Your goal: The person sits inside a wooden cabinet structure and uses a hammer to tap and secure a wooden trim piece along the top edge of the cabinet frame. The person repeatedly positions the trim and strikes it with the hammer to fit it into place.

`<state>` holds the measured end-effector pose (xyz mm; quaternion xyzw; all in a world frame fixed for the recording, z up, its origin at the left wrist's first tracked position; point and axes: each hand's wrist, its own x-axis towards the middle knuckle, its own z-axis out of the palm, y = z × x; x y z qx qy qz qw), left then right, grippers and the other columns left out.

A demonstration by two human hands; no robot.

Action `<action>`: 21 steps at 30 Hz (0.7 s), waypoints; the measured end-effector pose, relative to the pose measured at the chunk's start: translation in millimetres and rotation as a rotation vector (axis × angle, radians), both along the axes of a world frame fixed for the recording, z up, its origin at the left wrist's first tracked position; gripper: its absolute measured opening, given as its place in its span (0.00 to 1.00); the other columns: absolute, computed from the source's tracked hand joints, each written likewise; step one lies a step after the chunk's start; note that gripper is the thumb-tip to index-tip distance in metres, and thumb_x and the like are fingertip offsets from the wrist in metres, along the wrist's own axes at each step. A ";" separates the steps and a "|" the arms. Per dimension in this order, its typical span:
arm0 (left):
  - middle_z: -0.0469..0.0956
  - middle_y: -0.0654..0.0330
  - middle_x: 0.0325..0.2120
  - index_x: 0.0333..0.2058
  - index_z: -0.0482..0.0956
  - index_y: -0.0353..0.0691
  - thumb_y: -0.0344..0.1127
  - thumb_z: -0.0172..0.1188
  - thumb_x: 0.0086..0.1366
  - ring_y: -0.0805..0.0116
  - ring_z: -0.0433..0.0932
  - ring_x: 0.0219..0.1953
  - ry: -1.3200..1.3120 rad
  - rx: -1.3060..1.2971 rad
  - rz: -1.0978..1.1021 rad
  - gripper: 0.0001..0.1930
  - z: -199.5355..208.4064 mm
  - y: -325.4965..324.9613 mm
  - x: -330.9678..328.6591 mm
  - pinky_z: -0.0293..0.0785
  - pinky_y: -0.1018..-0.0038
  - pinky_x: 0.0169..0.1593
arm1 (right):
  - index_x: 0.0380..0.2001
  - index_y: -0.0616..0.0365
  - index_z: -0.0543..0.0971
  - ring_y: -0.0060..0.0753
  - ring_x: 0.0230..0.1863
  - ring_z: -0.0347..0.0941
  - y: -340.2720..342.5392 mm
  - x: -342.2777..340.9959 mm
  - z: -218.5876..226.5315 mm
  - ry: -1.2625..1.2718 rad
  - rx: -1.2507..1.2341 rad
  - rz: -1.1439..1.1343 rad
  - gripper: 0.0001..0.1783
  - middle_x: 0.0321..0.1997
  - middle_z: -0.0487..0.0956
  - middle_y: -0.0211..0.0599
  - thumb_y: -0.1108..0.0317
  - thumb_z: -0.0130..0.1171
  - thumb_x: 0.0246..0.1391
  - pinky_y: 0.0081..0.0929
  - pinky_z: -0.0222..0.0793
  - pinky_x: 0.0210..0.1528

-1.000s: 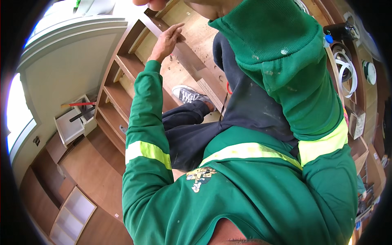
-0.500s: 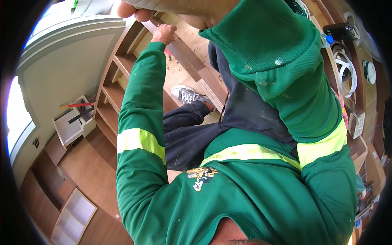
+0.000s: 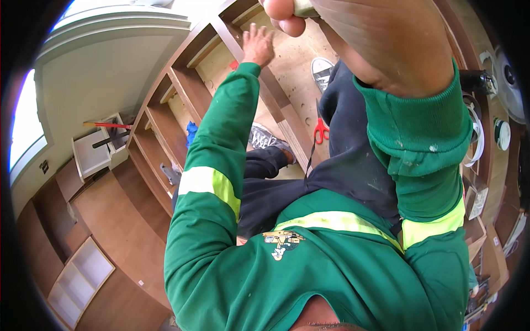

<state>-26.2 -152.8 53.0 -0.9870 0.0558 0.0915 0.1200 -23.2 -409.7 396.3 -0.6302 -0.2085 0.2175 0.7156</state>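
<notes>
Spreading its fingers over the long inner rail (image 3: 270,85) of the wooden frame (image 3: 190,88), the left hand (image 3: 258,47) has hold of nothing visible; whether it touches the rail cannot be told. The right hand (image 3: 381,41), above the frame's far end, is cropped by the top edge. Its fingers curl beside a pale object (image 3: 303,7), too cut off to identify; how firmly they close cannot be told. The frame lies ahead of the body, partly covered by the left sleeve (image 3: 221,121).

Two shoes (image 3: 322,71) show within the frame, on either side of the rail. One pair of red scissors (image 3: 321,131) lies right of the rail, one grey tool (image 3: 170,174) along the frame's left edge. One blue item (image 3: 191,132) is half hidden behind the sleeve. Pale panel (image 3: 284,55) shows between rail and right leg, leaving open room within the frame.
</notes>
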 end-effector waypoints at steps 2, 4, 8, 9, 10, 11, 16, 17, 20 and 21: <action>0.72 0.53 0.61 0.58 0.76 0.45 0.39 0.51 0.67 0.46 0.56 0.71 -0.085 0.153 0.011 0.21 5.9 42.5 3.6 0.51 0.50 0.70 | 0.42 0.66 0.76 0.21 0.19 0.71 3.1 -3.2 5.9 0.034 0.045 0.012 0.15 0.25 0.76 0.35 0.62 0.51 0.66 0.20 0.69 0.22; 0.79 0.56 0.54 0.52 0.82 0.43 0.40 0.52 0.67 0.51 0.62 0.68 0.003 0.261 0.014 0.18 23.3 48.7 20.8 0.57 0.54 0.68 | 0.42 0.66 0.76 0.21 0.19 0.71 0.7 -1.5 6.1 0.054 0.056 -0.010 0.15 0.25 0.76 0.35 0.62 0.51 0.66 0.20 0.69 0.22; 0.85 0.59 0.45 0.42 0.87 0.44 0.39 0.54 0.66 0.55 0.77 0.55 0.251 0.212 -0.076 0.14 19.9 55.7 47.9 0.73 0.61 0.56 | 0.42 0.66 0.76 0.21 0.19 0.71 -1.1 -0.9 9.3 0.082 0.067 -0.046 0.16 0.25 0.76 0.35 0.62 0.51 0.67 0.20 0.69 0.22; 0.85 0.59 0.43 0.41 0.88 0.45 0.38 0.55 0.66 0.56 0.80 0.52 0.238 0.253 -0.043 0.13 -9.9 92.0 36.6 0.76 0.61 0.53 | 0.42 0.66 0.76 0.21 0.19 0.71 5.3 -5.0 15.1 0.102 0.115 -0.012 0.16 0.25 0.76 0.35 0.62 0.51 0.67 0.20 0.69 0.22; 0.86 0.59 0.42 0.39 0.89 0.46 0.38 0.56 0.65 0.57 0.83 0.49 0.216 0.281 -0.029 0.12 -28.2 112.8 29.6 0.79 0.61 0.50 | 0.42 0.66 0.76 0.21 0.19 0.71 8.1 -5.3 17.5 0.122 0.152 0.005 0.16 0.25 0.76 0.35 0.62 0.51 0.67 0.20 0.69 0.22; 0.86 0.58 0.43 0.41 0.88 0.45 0.35 0.56 0.65 0.56 0.84 0.47 0.265 0.165 0.015 0.12 -41.9 93.3 35.8 0.81 0.60 0.48 | 0.42 0.66 0.76 0.21 0.19 0.71 6.0 -2.7 15.2 0.127 0.146 -0.015 0.16 0.25 0.76 0.35 0.62 0.50 0.67 0.20 0.69 0.22; 0.78 0.47 0.50 0.61 0.76 0.45 0.32 0.71 0.54 0.53 0.78 0.50 0.505 -1.156 0.155 0.32 -38.4 -2.7 9.9 0.75 0.63 0.56 | 0.42 0.66 0.76 0.21 0.19 0.71 0.5 -1.3 23.9 0.181 0.180 -0.075 0.16 0.25 0.76 0.35 0.61 0.50 0.68 0.20 0.69 0.22; 0.74 0.47 0.55 0.62 0.74 0.46 0.32 0.71 0.54 0.50 0.73 0.57 0.291 -1.050 0.017 0.34 -29.8 -9.5 -6.3 0.71 0.60 0.62 | 0.42 0.66 0.76 0.21 0.19 0.72 1.2 -2.9 28.0 0.194 0.208 -0.077 0.16 0.25 0.76 0.35 0.61 0.50 0.68 0.20 0.69 0.22; 0.69 0.51 0.62 0.61 0.74 0.50 0.37 0.71 0.57 0.44 0.61 0.69 -0.174 -0.970 0.132 0.31 8.4 -41.6 -45.8 0.55 0.50 0.71 | 0.42 0.68 0.75 0.21 0.21 0.72 14.5 -12.0 22.0 0.141 0.232 -0.168 0.17 0.26 0.75 0.35 0.61 0.51 0.67 0.20 0.70 0.22; 0.69 0.53 0.62 0.60 0.74 0.50 0.41 0.69 0.60 0.43 0.57 0.70 -0.423 -0.926 0.213 0.28 14.6 -42.8 -58.7 0.48 0.46 0.72 | 0.41 0.68 0.75 0.21 0.21 0.72 17.9 -13.9 34.5 0.196 0.209 -0.176 0.16 0.26 0.75 0.34 0.62 0.52 0.67 0.20 0.70 0.22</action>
